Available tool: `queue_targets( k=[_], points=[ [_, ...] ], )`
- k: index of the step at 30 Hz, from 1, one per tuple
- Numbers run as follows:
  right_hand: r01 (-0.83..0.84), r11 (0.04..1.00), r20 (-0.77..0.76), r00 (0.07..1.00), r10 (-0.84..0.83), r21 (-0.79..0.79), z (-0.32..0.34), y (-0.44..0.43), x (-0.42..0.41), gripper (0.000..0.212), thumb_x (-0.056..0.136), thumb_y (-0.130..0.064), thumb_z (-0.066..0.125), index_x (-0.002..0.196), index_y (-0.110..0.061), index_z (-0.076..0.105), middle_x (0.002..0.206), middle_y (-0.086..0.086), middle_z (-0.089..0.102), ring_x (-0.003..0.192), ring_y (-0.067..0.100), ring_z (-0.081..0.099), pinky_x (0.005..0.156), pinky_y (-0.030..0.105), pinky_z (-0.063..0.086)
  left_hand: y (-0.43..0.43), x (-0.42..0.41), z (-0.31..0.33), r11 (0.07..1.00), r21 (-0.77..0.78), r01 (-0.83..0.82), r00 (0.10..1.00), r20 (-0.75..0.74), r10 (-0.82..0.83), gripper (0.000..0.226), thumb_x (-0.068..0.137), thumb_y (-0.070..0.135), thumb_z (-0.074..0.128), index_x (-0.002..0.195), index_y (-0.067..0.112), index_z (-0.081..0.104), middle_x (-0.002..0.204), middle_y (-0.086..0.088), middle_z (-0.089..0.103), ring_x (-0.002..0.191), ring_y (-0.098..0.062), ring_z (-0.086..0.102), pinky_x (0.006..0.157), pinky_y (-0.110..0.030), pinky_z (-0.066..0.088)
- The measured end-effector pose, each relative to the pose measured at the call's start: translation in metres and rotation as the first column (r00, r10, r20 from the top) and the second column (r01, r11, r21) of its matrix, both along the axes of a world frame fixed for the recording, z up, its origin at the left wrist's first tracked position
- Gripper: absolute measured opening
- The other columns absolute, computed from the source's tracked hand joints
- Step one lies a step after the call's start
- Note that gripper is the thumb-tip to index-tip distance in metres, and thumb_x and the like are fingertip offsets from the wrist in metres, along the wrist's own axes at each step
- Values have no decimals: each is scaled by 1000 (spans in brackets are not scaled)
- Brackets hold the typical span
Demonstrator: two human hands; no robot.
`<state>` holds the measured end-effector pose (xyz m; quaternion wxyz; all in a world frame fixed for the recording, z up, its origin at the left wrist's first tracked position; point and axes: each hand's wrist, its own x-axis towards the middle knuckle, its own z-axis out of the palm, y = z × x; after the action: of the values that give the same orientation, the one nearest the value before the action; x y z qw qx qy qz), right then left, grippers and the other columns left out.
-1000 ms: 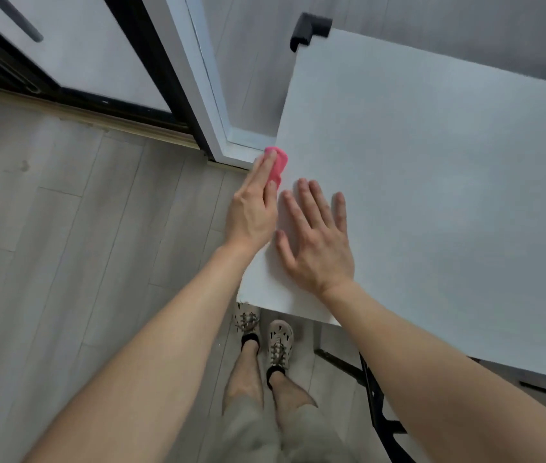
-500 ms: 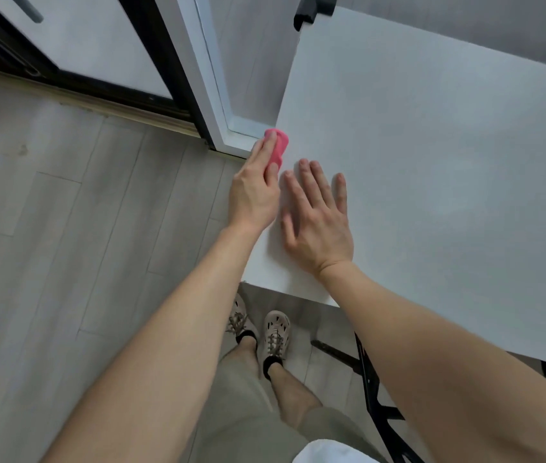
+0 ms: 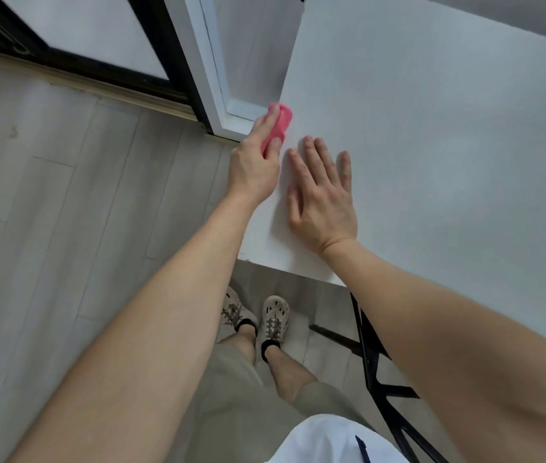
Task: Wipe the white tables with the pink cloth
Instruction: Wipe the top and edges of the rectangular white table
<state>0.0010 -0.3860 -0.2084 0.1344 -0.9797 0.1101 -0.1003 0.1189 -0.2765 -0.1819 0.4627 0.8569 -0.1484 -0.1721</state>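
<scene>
Beside door frame [image 3: 218, 95] — left fingers [image 3: 266, 123] pinching pink cloth [image 3: 282, 126], right fingers [image 3: 318, 155] spread on table [image 3: 432, 162]

White door frame [image 3: 212, 78] stands just left of table [image 3: 432, 162].

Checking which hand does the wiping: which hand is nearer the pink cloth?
Left. The left hand grips the pink cloth at the edge of the white table; the right hand lies flat on the table beside it, apart.

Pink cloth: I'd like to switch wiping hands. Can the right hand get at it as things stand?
Probably yes. The right hand lies flat on the white table beside the left hand gripping the pink cloth at the table's edge, nothing between them; the left must let go.
</scene>
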Motion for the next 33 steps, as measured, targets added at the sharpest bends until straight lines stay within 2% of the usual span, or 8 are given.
queue_targets(
  k=[6,9,11,17,22,26,31,33],
  points=[
    [-3,1000,-13,1000,3,8,2,1,0,65,105,-27,44,168,-13,38,178,13,27,167,30,19,133,64,9,88,-99,3,998,-57,-16,996,-91,11,58,108,12,59,161,35,51,165,16,47,139,20,43,114,-4,33],
    [-7,1000,-24,1000,7,-12,1,2,0,66,105,-28,43,168,-10,37,178,15,26,167,32,18,133,66,10,120,-141,2,998,-55,-37,990,-135,30,60,108,10,61,160,39,51,166,19,46,143,6,51,119,-24,46],
    [-10,1000,-28,1000,10,-21,0,2,0,66,105,-28,42,168,-10,36,178,15,26,167,32,18,132,66,10,108,-123,1,999,-51,-17,993,-118,10,59,109,15,60,161,40,49,167,19,45,142,11,49,120,-23,44],
    [-4,1000,0,1000,4,-8,-2,2,0,64,105,-27,41,166,-10,41,177,15,29,167,32,20,133,63,8,15,-6,-4,997,-76,15,999,-37,-18,56,111,18,56,164,33,47,167,10,47,149,-7,48,127,-28,36],
    [-8,1000,-15,1000,8,2,-1,2,-1,66,104,-27,45,167,-10,39,177,15,27,167,31,19,133,63,8,62,-68,-5,996,-80,24,999,-35,-27,56,111,23,54,164,40,44,166,22,44,131,-18,65,114,-38,54],
    [-4,1000,-46,999,5,15,1,2,0,70,100,-30,47,167,-10,39,178,14,27,167,31,18,133,64,9,88,-104,-14,999,-39,-15,998,-64,13,57,106,21,54,163,25,49,167,8,47,142,22,39,119,-9,31],
    [-7,999,-66,998,10,38,3,1,-2,72,99,-30,51,168,-11,38,178,13,25,168,29,16,133,63,9,63,-66,-11,999,-21,46,998,-42,-47,57,107,20,54,164,26,48,169,9,44,135,32,34,114,-1,28],
    [-17,999,-69,997,20,44,2,2,-3,73,100,-30,52,168,-11,37,179,13,23,168,29,14,133,63,9,38,-34,-11,998,-23,50,998,-21,-51,56,110,18,55,165,28,46,170,8,43,138,25,38,115,-5,29]
  ],
)
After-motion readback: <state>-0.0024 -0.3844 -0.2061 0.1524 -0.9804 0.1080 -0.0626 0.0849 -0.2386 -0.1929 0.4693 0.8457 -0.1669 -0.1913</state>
